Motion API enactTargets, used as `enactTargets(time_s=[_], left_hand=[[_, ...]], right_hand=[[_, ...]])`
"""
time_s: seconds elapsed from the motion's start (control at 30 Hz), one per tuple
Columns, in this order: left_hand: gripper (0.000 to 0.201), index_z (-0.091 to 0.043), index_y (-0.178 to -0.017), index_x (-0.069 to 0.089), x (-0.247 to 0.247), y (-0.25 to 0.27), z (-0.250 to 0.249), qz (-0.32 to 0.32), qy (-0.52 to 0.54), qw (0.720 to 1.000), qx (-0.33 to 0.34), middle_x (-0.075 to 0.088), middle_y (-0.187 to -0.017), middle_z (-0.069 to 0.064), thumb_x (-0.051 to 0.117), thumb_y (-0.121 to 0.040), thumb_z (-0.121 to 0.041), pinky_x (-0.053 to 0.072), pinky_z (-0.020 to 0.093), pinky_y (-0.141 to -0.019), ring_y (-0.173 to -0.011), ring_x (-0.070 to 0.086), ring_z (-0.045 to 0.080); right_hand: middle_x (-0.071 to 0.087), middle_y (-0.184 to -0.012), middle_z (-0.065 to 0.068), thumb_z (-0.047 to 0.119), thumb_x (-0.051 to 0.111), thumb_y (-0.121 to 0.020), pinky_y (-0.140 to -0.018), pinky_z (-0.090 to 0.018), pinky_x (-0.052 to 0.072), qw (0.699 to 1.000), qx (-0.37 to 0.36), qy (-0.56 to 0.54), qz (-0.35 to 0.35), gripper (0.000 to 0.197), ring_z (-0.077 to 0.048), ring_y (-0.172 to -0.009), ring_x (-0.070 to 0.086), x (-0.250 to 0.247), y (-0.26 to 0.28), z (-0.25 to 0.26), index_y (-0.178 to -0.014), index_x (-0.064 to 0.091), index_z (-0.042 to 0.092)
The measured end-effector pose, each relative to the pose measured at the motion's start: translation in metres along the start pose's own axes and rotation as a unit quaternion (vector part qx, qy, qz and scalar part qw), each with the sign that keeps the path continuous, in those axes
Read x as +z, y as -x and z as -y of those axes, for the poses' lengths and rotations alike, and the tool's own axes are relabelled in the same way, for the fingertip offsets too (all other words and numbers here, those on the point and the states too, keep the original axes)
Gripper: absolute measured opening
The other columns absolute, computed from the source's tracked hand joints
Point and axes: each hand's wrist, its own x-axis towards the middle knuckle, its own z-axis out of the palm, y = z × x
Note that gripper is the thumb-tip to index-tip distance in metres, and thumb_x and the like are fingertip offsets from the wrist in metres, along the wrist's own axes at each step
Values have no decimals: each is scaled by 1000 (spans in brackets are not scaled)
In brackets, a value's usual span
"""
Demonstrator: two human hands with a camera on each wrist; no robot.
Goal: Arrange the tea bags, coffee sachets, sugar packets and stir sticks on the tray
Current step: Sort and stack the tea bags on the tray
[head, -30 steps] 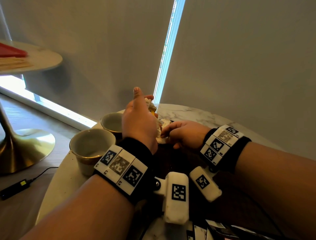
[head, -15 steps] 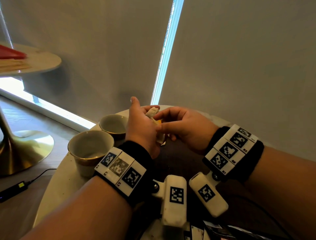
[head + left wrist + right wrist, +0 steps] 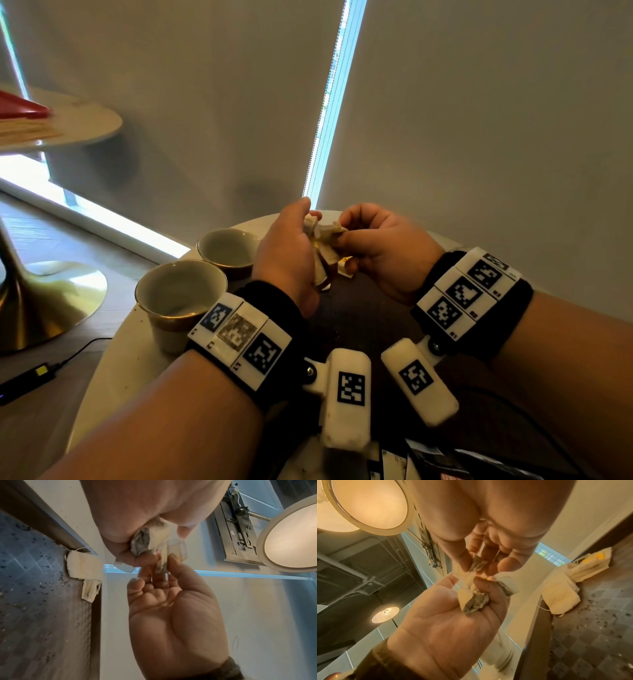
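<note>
between both raised hands, crumpled tea bags [image 3: 323, 236] are being gripped.
left hand [image 3: 287, 253] and right hand [image 3: 383, 250] are each pinching the bunch; beneath them, more bags [image 3: 84, 566] are lying on the dark tray [image 3: 34, 601].

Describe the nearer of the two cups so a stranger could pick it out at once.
Start at the round marble table under the two hands. Two pale cups stand along its left edge, beside the dark tray. The nearer cup is the one just ahead of the left wrist's tag band; unlike the farther cup behind it, its whole side shows, with a gold band round it.
</note>
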Motion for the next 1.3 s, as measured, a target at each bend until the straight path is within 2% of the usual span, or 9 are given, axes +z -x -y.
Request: enactTargets(time_s=[0.13, 0.3, 0.43, 0.53, 0.63, 0.87, 1.03, 1.17, 1.3], left_hand=[[32, -16, -98, 68, -1, 0, 0, 8, -9, 1000, 0, 73, -83, 9, 61, -94, -47, 45, 24, -45, -62, 67, 19], [31, -10, -103, 69, 0, 0, 4, 6, -62, 997, 43, 67, -81, 11, 68, -90, -38, 43, 25, -46, -56, 59, 16], [24, -11, -99, 70, 2, 1, 6, 2, -81, 995, 51, 65, -62, -1, 73, -87, -32, 44, 23, -45, -52, 60, 12], [29, -13, -103, 71, 1, 0, 7, -5, -92, 994, 59, 68, -71, 1, 75, -86, -36, 46, 25, -48, -61, 62, 13], [29, -15, -105, 69, 1, 1, 6, 5, -105, 993, 53, 67, -75, 1, 74, -86, -36, 45, 25, -48, -67, 61, 14], [20, -12, -94, 69, 1, -2, 6, 3, -127, 991, 43, 56, -58, -1, 67, -91, -31, 42, 24, -45, -52, 49, 14], [19, -11, -94, 69, -1, -4, 7, 2, -114, 992, 51, 57, -58, 1, 66, -92, -30, 41, 26, -47, -53, 48, 16], [29, -11, -104, 70, -1, -5, 8, 0, -115, 993, 37, 60, -69, 6, 70, -89, -37, 44, 29, -50, -58, 53, 18], [35, -14, -104, 71, -1, -4, 7, 3, -134, 990, 36, 66, -81, 5, 75, -83, -43, 45, 30, -55, -69, 60, 18]], right_hand=[[66, -91, -14, -8, 59, -90, -57, -31, 46, 999, 11, -39, -22, 22, -29, -76, 64, 0, 0, 3, -100, 62, 11], [68, -99, -22, -2, 62, -90, -84, -52, 41, 998, 9, -34, -51, 16, -39, -91, 59, -1, -1, 3, -95, 70, 10], [67, -82, -13, -3, 62, -89, -66, -40, 48, 997, 5, -50, -67, 12, -31, -74, 59, -1, -1, 3, -89, 64, 9], [64, -76, -10, -2, 64, -88, -53, -29, 50, 994, 6, -78, -74, 15, -20, -63, 62, -1, -1, 3, -86, 57, 10], [64, -74, -9, 5, 71, -77, -50, -28, 50, 993, 4, -99, -62, 20, -19, -62, 64, -2, 0, 5, -84, 53, 11], [65, -77, -10, 14, 79, -68, -60, -35, 43, 992, 18, -100, -73, 26, -25, -70, 62, -2, 3, 2, -81, 56, 13], [61, -75, -12, 1, 60, -90, -63, -37, 44, 993, 37, -82, -73, 14, -26, -70, 60, -4, 6, 3, -80, 56, 10], [59, -70, -9, -11, 54, -88, -44, -24, 44, 994, 44, -55, -87, 24, -17, -53, 57, -6, 8, 3, -83, 54, 12], [61, -85, -13, -12, 52, -91, -45, -25, 51, 991, 40, -79, -99, 25, -17, -54, 64, -8, 6, 2, -94, 52, 13]])
